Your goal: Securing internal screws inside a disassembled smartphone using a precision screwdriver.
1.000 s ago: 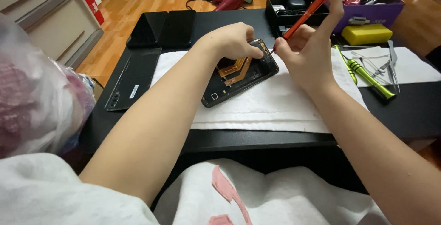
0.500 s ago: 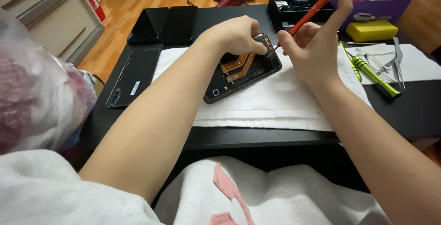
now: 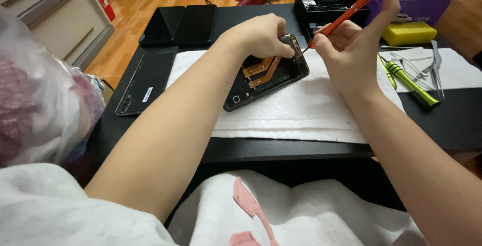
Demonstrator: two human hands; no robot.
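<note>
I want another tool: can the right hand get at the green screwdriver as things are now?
Probably not at once: the right hand is holding the red screwdriver. The green screwdriver lies uncovered just beside it.

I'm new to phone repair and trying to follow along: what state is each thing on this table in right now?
Opened phone: back off, orange flex cables showing, lying on the white towel.
Red screwdriver: tilted, tip at the phone's top corner.
Left hand: pressing on the phone.
Right hand: gripping the red screwdriver.
Green screwdriver: lying unused.
Tweezers: lying unused.
Black back cover: detached, lying flat.
</note>
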